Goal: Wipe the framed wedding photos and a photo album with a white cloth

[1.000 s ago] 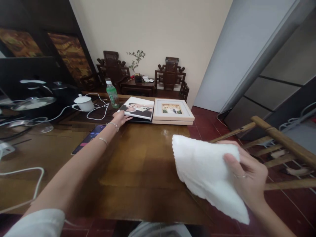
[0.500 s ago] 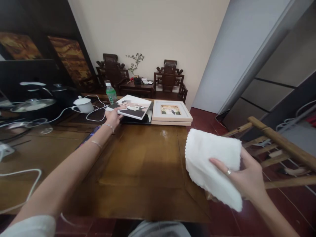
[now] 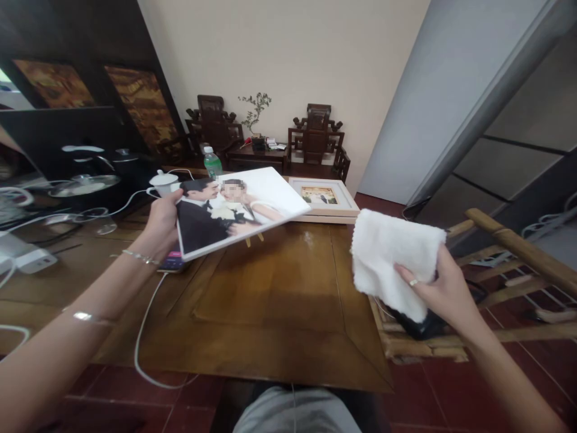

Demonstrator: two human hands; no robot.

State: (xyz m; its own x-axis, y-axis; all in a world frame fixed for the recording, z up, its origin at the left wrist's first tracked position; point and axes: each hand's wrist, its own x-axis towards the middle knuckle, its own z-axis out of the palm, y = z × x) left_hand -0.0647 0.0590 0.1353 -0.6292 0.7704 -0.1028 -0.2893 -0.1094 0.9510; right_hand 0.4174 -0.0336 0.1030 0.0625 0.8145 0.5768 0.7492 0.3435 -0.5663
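Note:
My left hand point(image 3: 164, 219) grips the left edge of a white-edged photo panel point(image 3: 265, 195) with a wedding picture on it. The panel is held tilted above the wooden table point(image 3: 270, 300), its face turned up toward me. Off the table's right edge, my right hand point(image 3: 437, 285) pinches a folded white cloth point(image 3: 390, 249), thumb on top and the other fingers hidden beneath. Behind the panel lies a pale wooden photo frame point(image 3: 347, 207) with a small picture in it, partly covered by the panel's corner.
A green-labelled bottle point(image 3: 211, 162) and a lidded white cup point(image 3: 163, 180) stand at the back left. A phone point(image 3: 172, 261) with a white cable lies under my left wrist. A power strip point(image 3: 27, 251) sits farther left. A bamboo chair point(image 3: 518, 252) is on the right.
My left hand has lifted the photo panel off the pile at the back and brought it nearer. The cloth in my right hand has moved slightly upward.

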